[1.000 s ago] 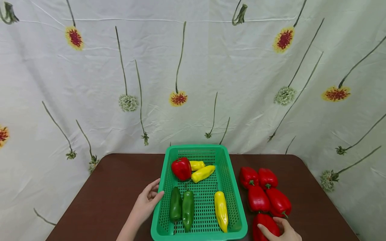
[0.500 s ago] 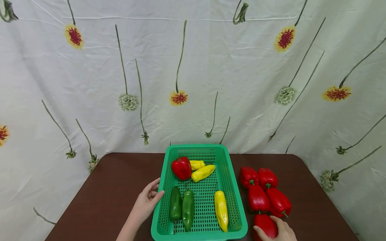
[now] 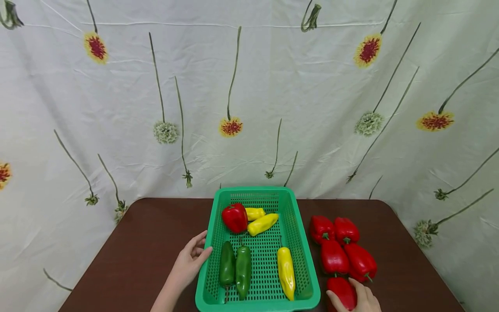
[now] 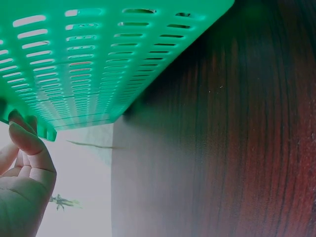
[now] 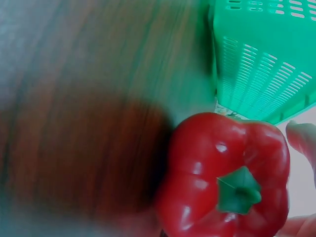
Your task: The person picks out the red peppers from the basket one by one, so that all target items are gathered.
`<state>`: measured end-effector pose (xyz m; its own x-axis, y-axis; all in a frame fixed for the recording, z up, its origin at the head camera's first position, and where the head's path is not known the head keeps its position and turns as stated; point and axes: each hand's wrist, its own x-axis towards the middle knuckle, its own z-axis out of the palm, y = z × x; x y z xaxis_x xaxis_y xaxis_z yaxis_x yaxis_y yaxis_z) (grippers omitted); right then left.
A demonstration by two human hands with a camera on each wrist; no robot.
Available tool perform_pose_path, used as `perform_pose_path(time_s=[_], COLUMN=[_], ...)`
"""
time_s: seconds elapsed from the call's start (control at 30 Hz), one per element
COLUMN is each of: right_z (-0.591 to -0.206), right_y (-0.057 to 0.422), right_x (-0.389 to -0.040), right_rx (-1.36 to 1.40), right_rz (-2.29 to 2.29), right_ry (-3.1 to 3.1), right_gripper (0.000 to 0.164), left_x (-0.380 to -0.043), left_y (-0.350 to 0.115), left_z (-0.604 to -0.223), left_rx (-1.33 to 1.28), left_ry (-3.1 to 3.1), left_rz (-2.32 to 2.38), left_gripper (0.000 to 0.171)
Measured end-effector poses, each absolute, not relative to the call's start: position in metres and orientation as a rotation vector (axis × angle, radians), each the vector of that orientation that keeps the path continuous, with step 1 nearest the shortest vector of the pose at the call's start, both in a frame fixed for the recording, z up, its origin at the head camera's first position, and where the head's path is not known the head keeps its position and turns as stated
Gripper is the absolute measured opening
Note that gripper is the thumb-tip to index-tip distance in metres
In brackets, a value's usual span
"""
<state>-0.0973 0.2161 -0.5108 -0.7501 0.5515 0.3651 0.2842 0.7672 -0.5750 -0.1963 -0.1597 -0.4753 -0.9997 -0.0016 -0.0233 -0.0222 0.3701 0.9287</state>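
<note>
My left hand (image 3: 187,264) holds the left rim of a green plastic basket (image 3: 308,266); in the left wrist view its curled fingers (image 4: 29,143) meet the rim. Inside the basket lie a red bell pepper (image 3: 234,218), yellow peppers (image 3: 286,273) and two long green peppers (image 3: 243,271). At the front right, my right hand (image 3: 362,299) grips another red bell pepper (image 3: 341,292), thumb on its near side and fingers over its right side. The right wrist view shows this pepper's green stem (image 5: 239,192) facing the camera, near the basket's wall.
Several more red bell peppers (image 3: 334,257) lie grouped on the dark brown table (image 3: 156,229), right of the basket and beyond my right hand. A white cloth with printed flowers (image 3: 249,86) hangs behind the table.
My right hand has shifted slightly left with its fingers further around the red bell pepper, which has moved a little left. My left hand stays at the basket rim.
</note>
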Motion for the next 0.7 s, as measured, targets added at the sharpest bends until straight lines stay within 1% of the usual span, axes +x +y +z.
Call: perform_pose_path(time_s=[0.17,0.27,0.5,0.7], right_z=[-0.498,-0.487,-0.443,-0.408], right_y=[0.221,0.226,0.237,0.224], right_x=[-0.098,-0.099,-0.112,-0.127], right_rx=[-0.667,-0.640,-0.567,-0.410], right_rz=[0.742,0.768,0.918,1.051], right_ry=[-2.511,-2.532,-2.745,-2.767], right_gripper=[0.062,0.061,0.071,0.079], left_x=[-0.197,-0.196,-0.197,-0.196], left_y=[-0.159,-0.159,-0.160,-0.160], left_z=[-0.475,-0.475,-0.475,-0.475], left_rx=[-0.013,-0.010,-0.018,-0.018], left_ry=[2.578,2.582,2.587,2.591], left_rz=[1.771,1.766,1.752,1.743], left_gripper=[0.057,0.057,0.057,0.058])
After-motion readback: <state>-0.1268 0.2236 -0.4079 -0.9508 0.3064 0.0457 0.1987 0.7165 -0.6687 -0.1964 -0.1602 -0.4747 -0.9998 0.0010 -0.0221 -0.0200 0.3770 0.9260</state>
